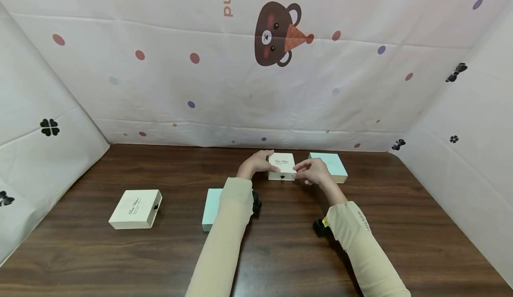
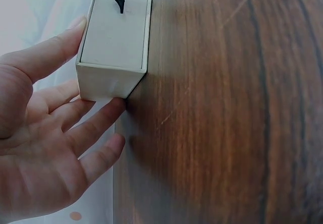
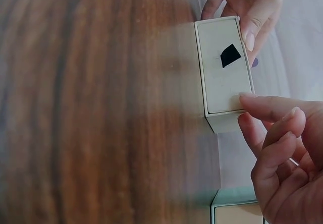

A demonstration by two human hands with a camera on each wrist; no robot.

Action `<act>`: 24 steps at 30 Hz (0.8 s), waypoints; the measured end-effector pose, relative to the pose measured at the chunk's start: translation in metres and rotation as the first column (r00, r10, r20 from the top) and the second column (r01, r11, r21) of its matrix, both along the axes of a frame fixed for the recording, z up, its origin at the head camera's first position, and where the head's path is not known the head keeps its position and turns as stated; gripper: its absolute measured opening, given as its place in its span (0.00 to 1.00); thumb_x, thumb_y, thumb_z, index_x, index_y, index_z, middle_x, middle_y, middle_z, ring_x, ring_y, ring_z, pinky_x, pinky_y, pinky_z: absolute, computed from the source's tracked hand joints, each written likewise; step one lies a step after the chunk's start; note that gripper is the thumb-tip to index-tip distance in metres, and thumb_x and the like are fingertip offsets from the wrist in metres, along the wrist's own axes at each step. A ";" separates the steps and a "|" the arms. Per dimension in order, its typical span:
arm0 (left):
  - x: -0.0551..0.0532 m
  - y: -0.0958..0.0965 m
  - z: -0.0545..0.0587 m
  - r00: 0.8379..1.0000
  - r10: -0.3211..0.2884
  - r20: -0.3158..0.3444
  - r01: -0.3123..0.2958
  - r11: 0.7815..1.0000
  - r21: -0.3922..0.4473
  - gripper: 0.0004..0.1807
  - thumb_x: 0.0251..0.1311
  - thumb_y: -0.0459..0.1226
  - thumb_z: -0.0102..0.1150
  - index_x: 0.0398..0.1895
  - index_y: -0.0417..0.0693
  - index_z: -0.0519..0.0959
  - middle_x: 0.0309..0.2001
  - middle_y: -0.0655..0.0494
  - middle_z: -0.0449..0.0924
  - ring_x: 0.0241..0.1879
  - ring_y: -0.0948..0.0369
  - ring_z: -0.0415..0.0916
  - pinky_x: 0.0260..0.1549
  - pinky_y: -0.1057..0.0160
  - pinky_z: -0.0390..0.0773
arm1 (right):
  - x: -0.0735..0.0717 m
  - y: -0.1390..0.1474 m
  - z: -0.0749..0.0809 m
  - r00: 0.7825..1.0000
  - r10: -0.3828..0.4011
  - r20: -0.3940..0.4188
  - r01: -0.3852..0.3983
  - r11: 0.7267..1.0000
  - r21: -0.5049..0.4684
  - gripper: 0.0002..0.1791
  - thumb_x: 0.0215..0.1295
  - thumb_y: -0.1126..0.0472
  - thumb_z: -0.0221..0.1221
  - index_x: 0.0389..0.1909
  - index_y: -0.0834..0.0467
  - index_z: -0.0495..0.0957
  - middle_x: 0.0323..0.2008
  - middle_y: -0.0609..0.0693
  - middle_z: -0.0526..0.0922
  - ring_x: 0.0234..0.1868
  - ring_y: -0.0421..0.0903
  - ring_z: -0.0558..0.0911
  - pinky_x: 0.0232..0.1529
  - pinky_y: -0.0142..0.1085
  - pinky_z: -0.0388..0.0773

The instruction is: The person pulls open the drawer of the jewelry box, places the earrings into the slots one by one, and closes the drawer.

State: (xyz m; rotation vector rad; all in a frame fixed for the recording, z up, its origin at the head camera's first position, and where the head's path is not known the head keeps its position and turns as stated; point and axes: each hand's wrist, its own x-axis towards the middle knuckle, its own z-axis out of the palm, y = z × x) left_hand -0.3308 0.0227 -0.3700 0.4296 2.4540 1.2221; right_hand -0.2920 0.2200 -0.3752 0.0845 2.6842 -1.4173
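A small white drawer-style box (image 1: 282, 161) with dark lettering on its lid sits near the back of the table, a short black pull tab (image 3: 230, 56) on its front. My left hand (image 1: 257, 163) holds its left end, thumb along the top edge and fingers spread against the side and back, as the left wrist view shows. At the opposite end, my right hand (image 1: 314, 171) pinches the front corner. One fingertip (image 3: 246, 99) lies on the drawer front and another finger is beside the end wall, while the remaining fingers curl inward. The drawer front appears flush with its sleeve.
Just right of the held box lies a mint-green box (image 1: 331, 165). A second mint-green box (image 1: 210, 210) is partly covered by my left sleeve. Another white box (image 1: 135, 209) lies at the left of the brown wooden table (image 1: 288, 252). Printed white cloth (image 1: 224, 79) hangs behind.
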 end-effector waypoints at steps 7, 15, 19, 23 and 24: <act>-0.001 0.001 0.000 1.000 -0.004 0.012 0.004 1.000 -0.009 0.41 0.52 0.39 0.65 0.69 0.46 0.56 0.69 0.49 0.52 0.67 0.51 0.50 0.60 0.52 0.59 | 0.000 0.001 0.001 1.000 0.022 0.018 -0.022 1.000 0.003 0.14 0.46 0.68 0.67 0.37 0.65 0.81 0.18 0.45 0.79 0.09 0.36 0.68 0.14 0.29 0.69; 0.000 0.001 0.003 0.998 -0.049 -0.025 0.048 0.998 -0.051 0.43 0.54 0.39 0.62 0.70 0.45 0.51 0.69 0.49 0.51 0.67 0.51 0.50 0.61 0.52 0.58 | 0.001 0.009 0.015 0.993 0.061 0.098 -0.058 0.998 -0.025 0.17 0.53 0.62 0.65 0.44 0.64 0.79 0.24 0.46 0.82 0.08 0.36 0.67 0.13 0.29 0.66; 0.000 0.003 0.006 0.995 -0.063 -0.073 0.056 0.994 -0.099 0.43 0.55 0.41 0.62 0.70 0.46 0.51 0.70 0.49 0.50 0.67 0.51 0.50 0.61 0.52 0.57 | 0.002 0.018 0.025 0.991 0.068 0.118 -0.062 0.997 -0.051 0.21 0.56 0.62 0.63 0.49 0.66 0.76 0.30 0.51 0.83 0.08 0.36 0.65 0.14 0.29 0.64; 0.000 0.009 0.006 0.991 -0.050 -0.125 0.037 0.994 -0.104 0.41 0.55 0.42 0.62 0.70 0.48 0.53 0.70 0.49 0.50 0.67 0.51 0.50 0.61 0.52 0.58 | 0.005 0.033 0.031 0.992 0.060 0.110 -0.057 0.998 -0.024 0.23 0.56 0.60 0.62 0.51 0.67 0.75 0.35 0.56 0.82 0.09 0.35 0.66 0.14 0.29 0.64; 0.001 0.011 0.006 0.990 -0.043 -0.134 0.030 0.995 -0.093 0.41 0.55 0.42 0.62 0.70 0.48 0.53 0.70 0.50 0.51 0.67 0.51 0.50 0.61 0.52 0.58 | 0.006 0.037 0.032 0.993 0.060 0.103 -0.059 0.998 -0.012 0.23 0.57 0.59 0.62 0.51 0.66 0.75 0.34 0.56 0.82 0.09 0.35 0.67 0.14 0.29 0.65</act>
